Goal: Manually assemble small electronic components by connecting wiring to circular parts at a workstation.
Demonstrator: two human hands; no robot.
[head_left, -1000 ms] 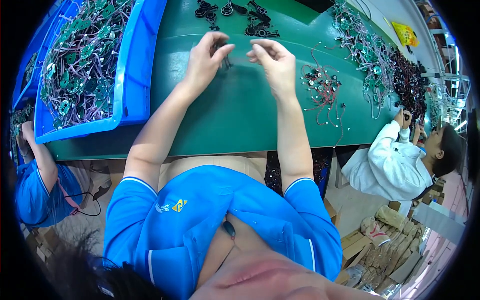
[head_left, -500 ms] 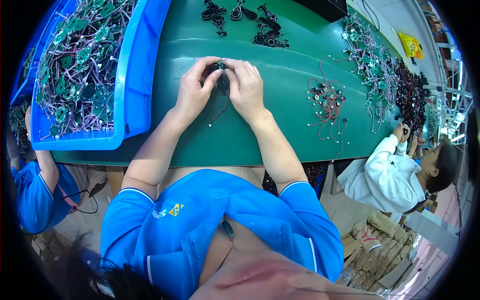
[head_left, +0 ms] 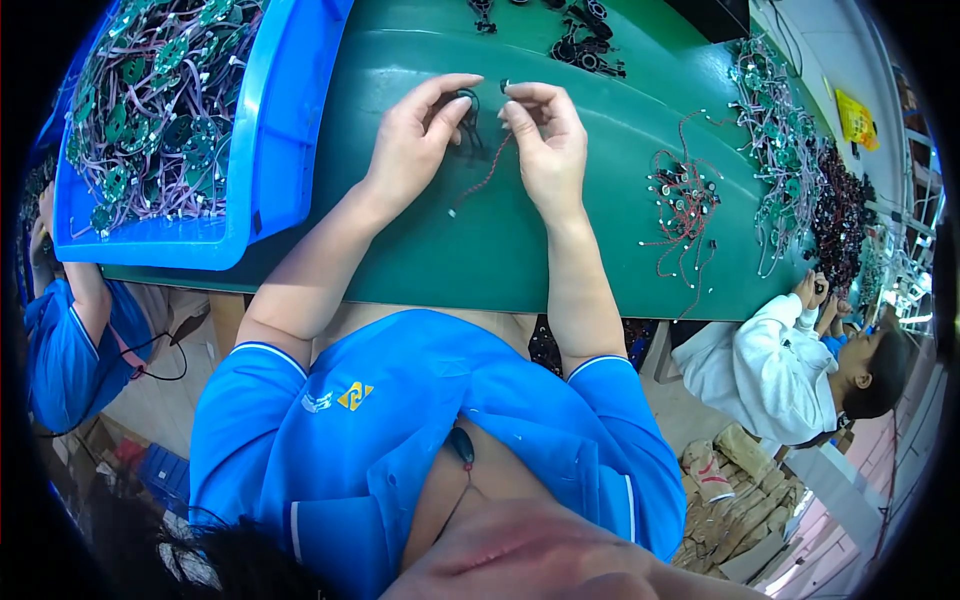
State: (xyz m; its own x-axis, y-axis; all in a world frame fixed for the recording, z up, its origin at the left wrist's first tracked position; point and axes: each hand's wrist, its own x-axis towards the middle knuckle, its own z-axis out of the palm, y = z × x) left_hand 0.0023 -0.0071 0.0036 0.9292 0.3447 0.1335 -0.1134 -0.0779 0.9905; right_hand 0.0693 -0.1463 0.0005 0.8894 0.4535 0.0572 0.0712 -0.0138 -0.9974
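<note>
Over the green table, my left hand point(head_left: 412, 140) pinches a black plastic part point(head_left: 473, 122) with a curved, looped outline, partly hidden by the fingers. Apart from it, to the right, my right hand point(head_left: 548, 145) has thumb and forefinger closed on a twisted red-and-black wire lead point(head_left: 487, 178). A small dark piece point(head_left: 506, 86) shows at the lead's upper end, by my right fingertips. The lead hangs down and leftward, ending in a small white connector point(head_left: 452, 212).
A blue bin point(head_left: 240, 225) heaped with green circuit boards and wires stands at left. Black plastic parts point(head_left: 585, 45) lie at the back. Red wire leads point(head_left: 685, 205) are piled at right, before more boards point(head_left: 785, 170). People sit on both sides, one in a white top point(head_left: 765, 370).
My hands, together around the part half a second ago, have drawn apart. The wire lead now hangs from my right hand, while the black part stays in my left. The whole view has shifted slightly.
</note>
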